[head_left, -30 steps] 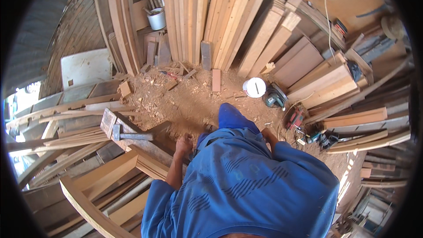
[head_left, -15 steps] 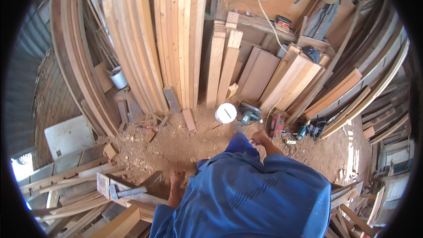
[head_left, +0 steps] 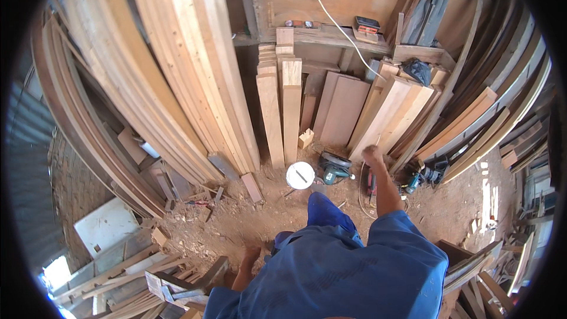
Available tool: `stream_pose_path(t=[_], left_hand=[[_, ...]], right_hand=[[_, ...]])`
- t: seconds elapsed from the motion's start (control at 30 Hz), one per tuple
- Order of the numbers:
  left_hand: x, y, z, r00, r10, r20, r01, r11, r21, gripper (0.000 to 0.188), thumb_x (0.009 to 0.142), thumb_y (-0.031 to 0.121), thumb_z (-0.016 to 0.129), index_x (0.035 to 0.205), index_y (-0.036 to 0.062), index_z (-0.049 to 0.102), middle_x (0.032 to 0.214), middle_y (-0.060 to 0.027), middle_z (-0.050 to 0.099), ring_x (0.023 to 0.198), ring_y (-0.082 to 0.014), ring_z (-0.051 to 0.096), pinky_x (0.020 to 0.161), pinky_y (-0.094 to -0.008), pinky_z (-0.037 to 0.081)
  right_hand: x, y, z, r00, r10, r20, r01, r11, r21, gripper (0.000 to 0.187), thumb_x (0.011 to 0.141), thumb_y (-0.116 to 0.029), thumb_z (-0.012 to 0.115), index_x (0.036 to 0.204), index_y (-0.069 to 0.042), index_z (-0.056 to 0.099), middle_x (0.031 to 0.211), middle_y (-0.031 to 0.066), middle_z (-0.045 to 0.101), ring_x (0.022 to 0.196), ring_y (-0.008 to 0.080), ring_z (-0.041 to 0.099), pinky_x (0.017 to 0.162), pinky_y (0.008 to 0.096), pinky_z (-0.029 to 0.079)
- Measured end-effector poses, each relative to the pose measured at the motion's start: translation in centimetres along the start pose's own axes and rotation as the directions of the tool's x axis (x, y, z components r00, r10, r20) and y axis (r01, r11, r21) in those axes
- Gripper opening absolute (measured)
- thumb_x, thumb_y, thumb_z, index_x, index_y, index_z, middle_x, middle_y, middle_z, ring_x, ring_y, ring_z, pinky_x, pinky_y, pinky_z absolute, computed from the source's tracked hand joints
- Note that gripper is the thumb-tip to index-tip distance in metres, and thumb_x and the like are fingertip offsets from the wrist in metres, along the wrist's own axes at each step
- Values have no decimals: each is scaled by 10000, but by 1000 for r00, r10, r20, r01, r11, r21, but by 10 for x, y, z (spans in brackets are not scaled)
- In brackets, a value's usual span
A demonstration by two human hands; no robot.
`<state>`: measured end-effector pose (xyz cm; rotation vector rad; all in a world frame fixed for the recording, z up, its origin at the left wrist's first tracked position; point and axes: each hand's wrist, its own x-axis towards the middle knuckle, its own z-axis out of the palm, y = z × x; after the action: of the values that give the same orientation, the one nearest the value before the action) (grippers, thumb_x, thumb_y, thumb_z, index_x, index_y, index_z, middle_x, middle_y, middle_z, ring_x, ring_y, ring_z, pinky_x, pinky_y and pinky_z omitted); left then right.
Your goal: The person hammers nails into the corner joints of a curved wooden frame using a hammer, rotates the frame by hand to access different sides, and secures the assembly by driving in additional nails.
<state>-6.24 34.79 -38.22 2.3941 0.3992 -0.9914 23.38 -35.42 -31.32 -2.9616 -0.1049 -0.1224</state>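
My right hand (head_left: 372,155) is stretched forward with its fingers curled closed. It is beside the lower ends of the pale squared timbers (head_left: 381,115) leaning at the back right. A thin light line shows just above the fist; whether the hand grips it I cannot tell. Below this arm lie a red power tool (head_left: 371,183) and a looped cord (head_left: 361,204). My left hand (head_left: 251,254) hangs low at my left side, over the sawdust-covered ground, its fingers too small and turned to read. A white bucket with a lid (head_left: 300,175) stands ahead of me.
A teal power tool (head_left: 336,174) lies right of the bucket, another (head_left: 412,184) farther right. Tall planks (head_left: 183,71) lean at the left. A shelf (head_left: 325,35) holds small boxes. Stacked lumber (head_left: 136,283) lies near left, with a white board (head_left: 106,227) beyond it.
My right hand has moved from close to my body forward and right, toward the pale timbers. The left hand still hangs at my side. The view has shifted toward the right.
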Motion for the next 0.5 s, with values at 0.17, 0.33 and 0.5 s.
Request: stream_pose_path(t=[0.17,0.33,0.5], left_hand=[[32,108,-44,1000,3,5,1,833,-554,281,943,258,613,905,-10,688,781,-103,683,687,-208,684,611,-338,555],[53,258,-77,996,-93,4,69,708,-703,303,959,253,620,1090,-21,636,914,-118,701,728,-206,695,645,-325,565],[37,329,-66,998,-16,63,58,655,-753,277,946,260,628,1053,5,647,879,-89,692,756,-161,685,669,-317,568]], right_hand=[[151,-72,-106,875,482,47,-453,781,430,235,898,-239,580,935,-28,679,916,266,685,913,460,661,784,509,537],[261,-47,-150,936,347,-61,-292,862,413,197,884,-185,596,982,-40,686,958,263,686,937,452,667,801,514,529],[374,-56,-147,970,122,-210,-38,929,368,166,865,-156,632,984,-55,689,952,263,685,925,467,653,774,524,527]])
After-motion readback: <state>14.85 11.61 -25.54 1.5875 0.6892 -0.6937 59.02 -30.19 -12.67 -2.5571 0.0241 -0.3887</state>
